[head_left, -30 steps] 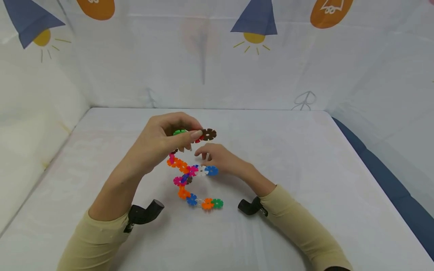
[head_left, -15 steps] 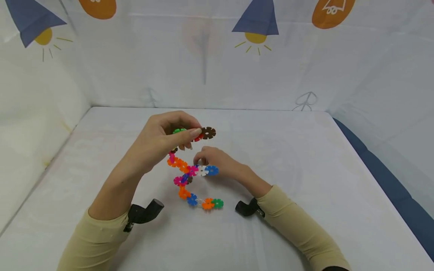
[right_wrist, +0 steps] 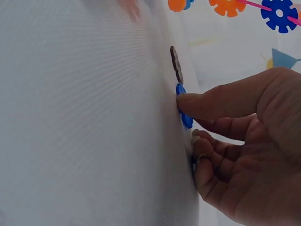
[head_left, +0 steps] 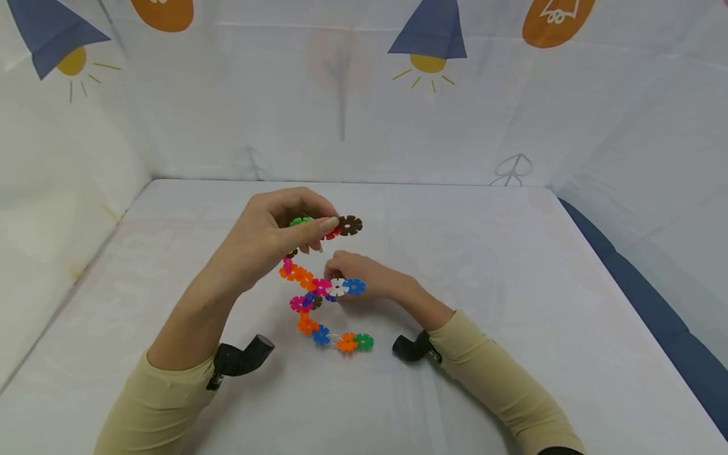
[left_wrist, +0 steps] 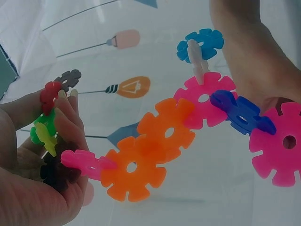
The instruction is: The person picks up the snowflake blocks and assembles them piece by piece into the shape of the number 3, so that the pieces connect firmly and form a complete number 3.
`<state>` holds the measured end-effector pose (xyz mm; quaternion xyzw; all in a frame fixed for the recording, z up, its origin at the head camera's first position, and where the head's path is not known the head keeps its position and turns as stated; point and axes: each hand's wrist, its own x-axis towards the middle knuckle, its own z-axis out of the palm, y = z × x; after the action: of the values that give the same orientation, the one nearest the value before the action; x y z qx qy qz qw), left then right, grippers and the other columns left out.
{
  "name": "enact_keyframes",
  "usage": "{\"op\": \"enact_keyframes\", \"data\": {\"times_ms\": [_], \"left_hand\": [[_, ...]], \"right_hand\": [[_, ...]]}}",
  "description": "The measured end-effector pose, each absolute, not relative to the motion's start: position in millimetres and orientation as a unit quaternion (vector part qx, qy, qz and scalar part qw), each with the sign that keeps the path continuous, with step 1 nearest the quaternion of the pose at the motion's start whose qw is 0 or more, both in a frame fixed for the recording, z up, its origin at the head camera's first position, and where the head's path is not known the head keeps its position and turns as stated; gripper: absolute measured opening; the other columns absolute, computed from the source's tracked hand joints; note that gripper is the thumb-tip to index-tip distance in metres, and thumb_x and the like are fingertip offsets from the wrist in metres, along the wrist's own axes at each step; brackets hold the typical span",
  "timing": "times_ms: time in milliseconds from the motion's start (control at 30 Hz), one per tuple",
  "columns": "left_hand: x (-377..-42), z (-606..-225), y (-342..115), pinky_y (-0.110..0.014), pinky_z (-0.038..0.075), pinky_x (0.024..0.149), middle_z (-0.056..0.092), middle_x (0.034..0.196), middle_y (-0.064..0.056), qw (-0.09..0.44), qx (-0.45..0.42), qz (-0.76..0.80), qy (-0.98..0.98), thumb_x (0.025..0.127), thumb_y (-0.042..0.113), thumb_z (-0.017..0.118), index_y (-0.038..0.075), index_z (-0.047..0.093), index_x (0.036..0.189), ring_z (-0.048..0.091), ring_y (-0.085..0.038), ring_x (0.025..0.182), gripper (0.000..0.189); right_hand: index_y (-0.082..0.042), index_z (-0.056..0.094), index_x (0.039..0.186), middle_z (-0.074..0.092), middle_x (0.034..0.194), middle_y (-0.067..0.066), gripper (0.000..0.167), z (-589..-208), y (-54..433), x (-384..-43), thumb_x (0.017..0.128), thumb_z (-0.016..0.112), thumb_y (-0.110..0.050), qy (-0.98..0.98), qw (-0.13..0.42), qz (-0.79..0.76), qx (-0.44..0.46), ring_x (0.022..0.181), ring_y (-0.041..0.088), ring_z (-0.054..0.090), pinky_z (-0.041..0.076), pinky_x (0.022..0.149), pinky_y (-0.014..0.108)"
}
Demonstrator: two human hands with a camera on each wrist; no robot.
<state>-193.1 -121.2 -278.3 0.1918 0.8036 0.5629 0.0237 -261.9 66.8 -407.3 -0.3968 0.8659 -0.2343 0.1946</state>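
Observation:
My left hand (head_left: 273, 230) holds up one end of a chain of slotted plastic snowflake discs. Its thumb and fingers pinch near a red disc (left_wrist: 50, 96), and a brown disc (head_left: 350, 225) sticks out past the fingertips. From there the chain runs down through orange discs (left_wrist: 133, 167) and pink discs (left_wrist: 204, 98) to a green disc (head_left: 364, 342) at its lower end. Behind the chain my right hand (head_left: 366, 275) is low at the table. In the right wrist view its thumb and fingers pinch a dark blue snowflake disc (right_wrist: 186, 109), with a brown disc (right_wrist: 176, 65) at that disc's end.
The white table (head_left: 483, 253) runs back to a printed fabric wall (head_left: 273, 107). A blue padded surface (head_left: 637, 297) lies along the right edge. Each wrist carries a black camera mount, the left one (head_left: 244, 357) beside the chain.
The right hand has shifted slightly left, and its outstretched fingers have curled in around the dark blue disc behind the chain. The left hand and its chain stay nearly still.

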Motion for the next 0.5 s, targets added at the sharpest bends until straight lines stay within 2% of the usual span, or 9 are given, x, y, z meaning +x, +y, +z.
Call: {"op": "enact_keyframes", "data": {"times_ms": [233, 400, 500], "left_hand": [[-193.2, -277.6, -121.1, -0.033, 0.049, 0.056, 0.067, 0.091, -0.005, 0.021, 0.193, 0.559, 0.806, 0.095, 0.029, 0.066, 0.018, 0.070, 0.104, 0.064, -0.025, 0.076, 0.014], [-194.8, -278.6, -121.6, -0.033, 0.050, 0.056, 0.066, 0.091, -0.007, 0.021, 0.194, 0.560, 0.805, 0.096, 0.029, 0.065, 0.018, 0.070, 0.104, 0.064, -0.025, 0.076, 0.015], [-195.5, -279.0, -122.0, -0.033, 0.050, 0.056, 0.067, 0.092, -0.006, 0.022, 0.193, 0.560, 0.805, 0.096, 0.029, 0.065, 0.018, 0.070, 0.104, 0.064, -0.025, 0.076, 0.015]], "right_hand": [[-0.008, 0.059, 0.098, 0.057, 0.090, 0.004, 0.022, -406.1, 67.8, -263.0, 0.084, 0.077, -0.009, 0.853, 0.205, -0.261, -0.403, 0.087, 0.015, 0.051, 0.045, 0.080, 0.022], [-0.008, 0.059, 0.102, 0.062, 0.095, 0.004, 0.026, -405.9, 68.3, -261.9, 0.083, 0.077, -0.007, 0.848, 0.205, -0.282, -0.399, 0.090, 0.016, 0.055, 0.048, 0.084, 0.022], [-0.009, 0.061, 0.101, 0.064, 0.093, 0.003, 0.020, -405.9, 68.9, -261.6, 0.086, 0.074, -0.007, 0.846, 0.212, -0.293, -0.391, 0.088, 0.015, 0.055, 0.049, 0.082, 0.022]]}}
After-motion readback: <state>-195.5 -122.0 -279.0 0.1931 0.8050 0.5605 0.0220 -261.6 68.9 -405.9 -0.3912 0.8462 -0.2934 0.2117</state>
